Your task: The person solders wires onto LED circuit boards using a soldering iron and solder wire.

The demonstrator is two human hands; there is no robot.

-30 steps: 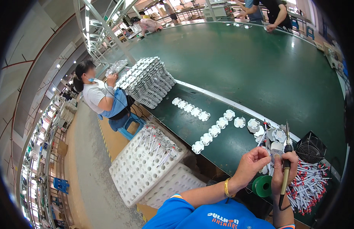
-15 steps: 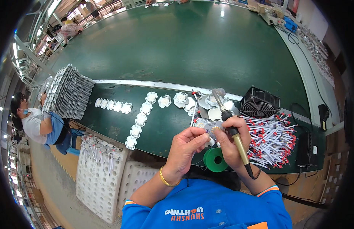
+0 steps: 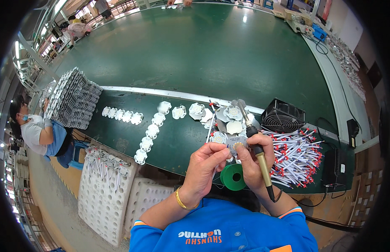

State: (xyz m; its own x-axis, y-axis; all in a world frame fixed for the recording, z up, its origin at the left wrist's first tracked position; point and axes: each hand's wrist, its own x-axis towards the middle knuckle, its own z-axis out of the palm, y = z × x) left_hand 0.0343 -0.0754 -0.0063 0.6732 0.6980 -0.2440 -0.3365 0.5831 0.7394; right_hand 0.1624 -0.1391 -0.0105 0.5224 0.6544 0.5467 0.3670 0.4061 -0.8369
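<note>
My right hand (image 3: 250,163) is closed around a soldering iron (image 3: 262,164) with a yellow and black handle, its tip pointing up and away over the bench. My left hand (image 3: 206,163) pinches a thin red and white wire (image 3: 210,124) that rises from its fingertips. Between the two hands sits a small round grey board (image 3: 236,145), touched by fingertips of both. A green spool (image 3: 233,177) lies just below the hands at the bench's front edge.
White star-shaped plates (image 3: 147,135) lie in rows on the dark green bench (image 3: 178,138). A heap of red and white wires (image 3: 298,154) and a black fan (image 3: 282,118) are at the right. Stacked plates (image 3: 71,98), white trays (image 3: 103,191) and a seated co-worker (image 3: 41,132) are left.
The view has swung left to right, bringing my hands from the picture's right edge to its middle. Both hands stay together at the small board, the iron still held.
</note>
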